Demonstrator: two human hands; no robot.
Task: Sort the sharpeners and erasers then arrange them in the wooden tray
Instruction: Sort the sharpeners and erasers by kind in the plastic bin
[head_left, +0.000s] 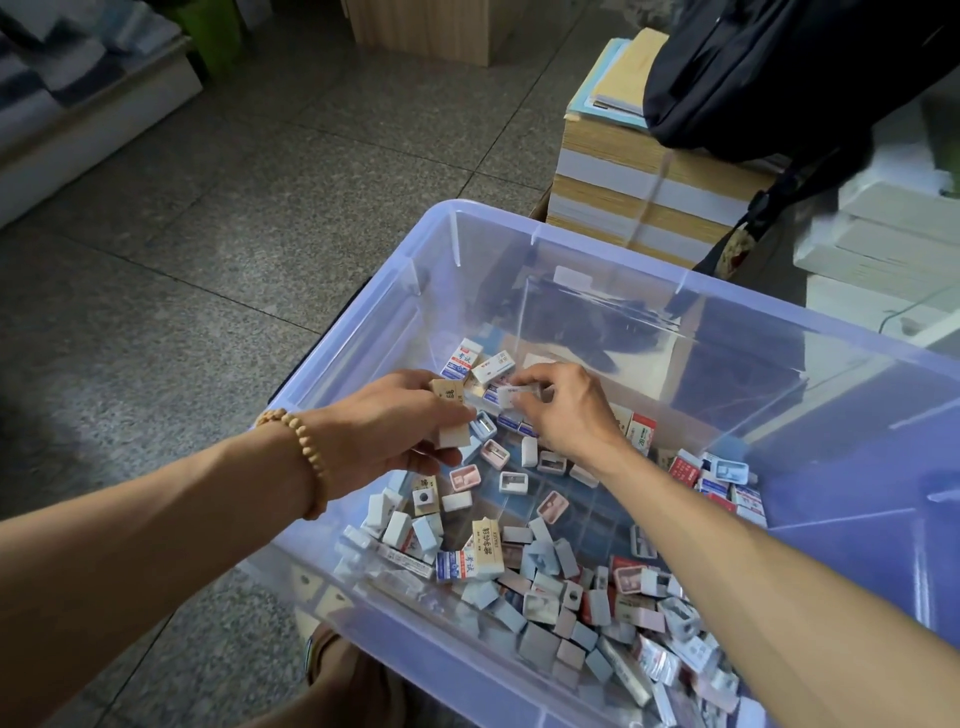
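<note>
Translucent bluish plastic fills the lower right of the frame: a big storage bin (447, 218) on the grey stone floor (182, 234), its bottom strewn with loose erasers (470, 564) in printed paper sleeves and small box-shaped sharpeners (513, 481) in pink, pale blue and white, all mixed together.

I see both forearms reaching in from the bottom edge toward the centre of the frame. My left hand (387, 428), with a wooden bead bracelet (306, 457) on the wrist, has its fingers curled round a clutch of small blocks (451, 415): a tan printed one on top and a white one below it. My right hand (563, 410) sits just beside it, thumb and fingertips pinching a white sleeved eraser (514, 395) above the pile at the bin's far left corner.

Upper right of the frame holds a stack of bundled paper (639, 182) with a dark bag (779, 73) resting on it and a strap hanging down. More white stacks (893, 234) sit at the right edge. I can't find a wooden tray anywhere in this view. At the bottom edge, left of the bin, a sandalled foot (337, 670) shows.
</note>
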